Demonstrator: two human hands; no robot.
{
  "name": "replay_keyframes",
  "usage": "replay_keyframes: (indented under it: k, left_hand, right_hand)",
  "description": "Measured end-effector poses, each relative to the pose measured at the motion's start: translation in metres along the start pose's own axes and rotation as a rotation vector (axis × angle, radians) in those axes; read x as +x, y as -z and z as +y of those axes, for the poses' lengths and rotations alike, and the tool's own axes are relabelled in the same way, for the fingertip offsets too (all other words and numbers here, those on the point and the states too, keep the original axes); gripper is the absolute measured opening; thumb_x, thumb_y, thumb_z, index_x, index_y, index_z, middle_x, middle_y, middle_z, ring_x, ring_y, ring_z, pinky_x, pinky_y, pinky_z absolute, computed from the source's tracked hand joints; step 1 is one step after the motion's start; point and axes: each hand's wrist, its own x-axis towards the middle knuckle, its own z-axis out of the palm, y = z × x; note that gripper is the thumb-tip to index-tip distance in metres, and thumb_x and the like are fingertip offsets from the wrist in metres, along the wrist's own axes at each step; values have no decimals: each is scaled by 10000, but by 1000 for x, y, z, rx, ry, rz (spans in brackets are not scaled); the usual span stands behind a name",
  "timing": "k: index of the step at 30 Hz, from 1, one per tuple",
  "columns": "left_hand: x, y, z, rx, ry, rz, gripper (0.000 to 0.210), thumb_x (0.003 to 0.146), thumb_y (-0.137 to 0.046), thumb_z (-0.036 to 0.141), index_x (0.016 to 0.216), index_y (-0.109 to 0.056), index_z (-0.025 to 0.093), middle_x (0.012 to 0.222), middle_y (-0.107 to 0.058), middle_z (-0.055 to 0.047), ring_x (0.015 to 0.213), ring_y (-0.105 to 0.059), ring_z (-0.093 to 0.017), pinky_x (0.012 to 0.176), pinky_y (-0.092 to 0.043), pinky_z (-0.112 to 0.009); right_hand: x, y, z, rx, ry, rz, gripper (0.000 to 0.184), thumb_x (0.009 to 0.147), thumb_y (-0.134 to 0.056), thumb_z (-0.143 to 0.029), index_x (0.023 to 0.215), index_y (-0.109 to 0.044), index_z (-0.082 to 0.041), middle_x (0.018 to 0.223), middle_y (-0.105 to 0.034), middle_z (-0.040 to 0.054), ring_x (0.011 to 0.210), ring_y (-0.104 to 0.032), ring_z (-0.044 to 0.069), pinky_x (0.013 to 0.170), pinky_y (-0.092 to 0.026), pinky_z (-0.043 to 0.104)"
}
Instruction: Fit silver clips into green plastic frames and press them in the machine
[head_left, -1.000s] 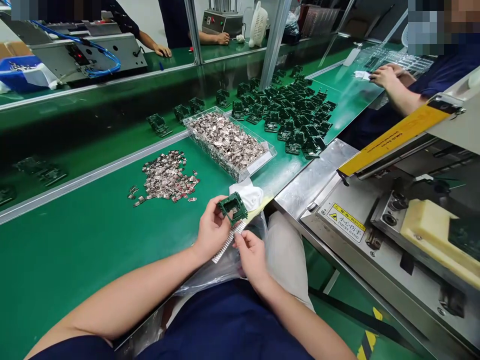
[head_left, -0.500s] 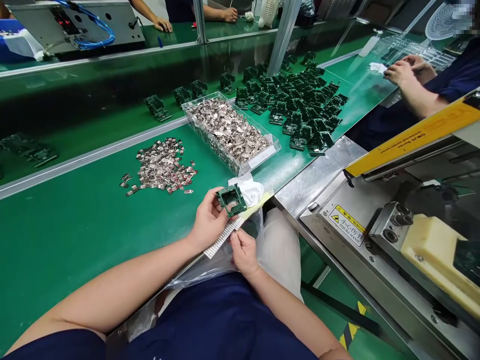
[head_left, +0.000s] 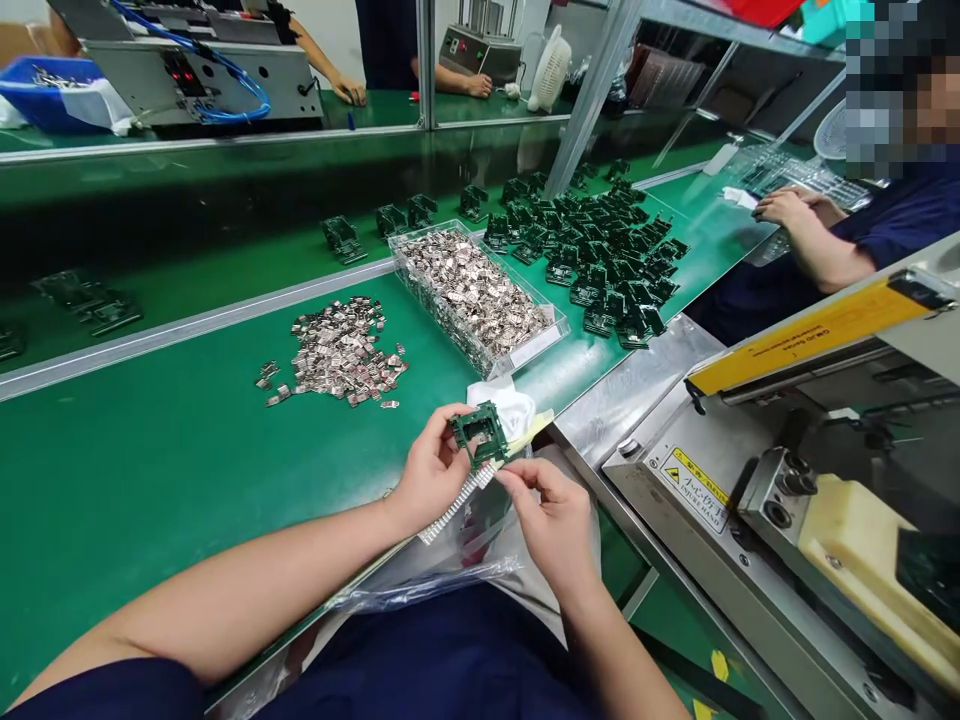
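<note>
In the head view my left hand (head_left: 433, 478) is closed around a dark green square frame-like part (head_left: 484, 432) with an open middle, held above the table's front edge. My right hand (head_left: 553, 510) has thumb and forefinger pinched together at the part's lower right corner; what lies between the fingertips is too small to make out. Beneath the part runs a narrow ribbed, silvery-white strip (head_left: 456, 508) of small pieces. A white cloth (head_left: 517, 408) and a yellowish strip lie just behind the part.
Small metal pieces lie in a loose pile (head_left: 346, 352) and fill a clear tray (head_left: 525, 352). Many green parts (head_left: 592, 245) are heaped beyond. To the right stands a machine with a warning label (head_left: 696, 487). A co-worker's hands (head_left: 795, 207) are at the far right.
My right hand has risen from below the strip to the corner of the green part, fingers pinched. My left hand still holds the part. The view has shifted slightly.
</note>
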Motion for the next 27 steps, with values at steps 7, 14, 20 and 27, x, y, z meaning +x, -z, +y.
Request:
replay_keyframes:
  k: [7, 14, 20, 27]
  left_hand:
    - [-7, 5, -4, 122, -28, -67, 318, 900, -564, 277, 1203, -493, 208, 935, -664, -52, 808, -625, -171, 737, -511, -287]
    - [-11, 5, -1, 186, -87, -107, 326, 901, -530, 218, 1224, -487, 212, 854, -675, -35, 716, -609, -159, 663, -485, -273]
    - [-12, 6, -1, 192, -114, -118, 344, 873, -574, 253, 1208, -520, 198, 828, -644, -40, 697, -598, -163, 634, -508, -280]
    - [-10, -24, 27, 190, -64, -389, 341, 885, -542, 235, 1226, -526, 216, 869, -660, -50, 669, -616, -155, 594, -530, -269]
  right_hand:
    - [17, -27, -2, -55, 181, 126, 110, 887, -579, -228, 864, -686, -227, 828, -571, 44, 795, -565, 211, 707, -464, 332]
    - [18, -32, -5, -67, 108, 156, 145, 855, -633, -269, 718, -627, -222, 769, -534, 26, 764, -519, 205, 694, -416, 324]
    - [23, -27, 2, 300, -138, 114, 327, 741, -763, -395, 724, -498, -205, 674, -475, -33, 592, -435, 132, 540, -369, 250]
    - [-12, 51, -6, 73, 219, -30, 653, 793, -748, -264, 1381, -465, -293, 1325, -525, 97, 982, -586, 232, 824, -507, 375]
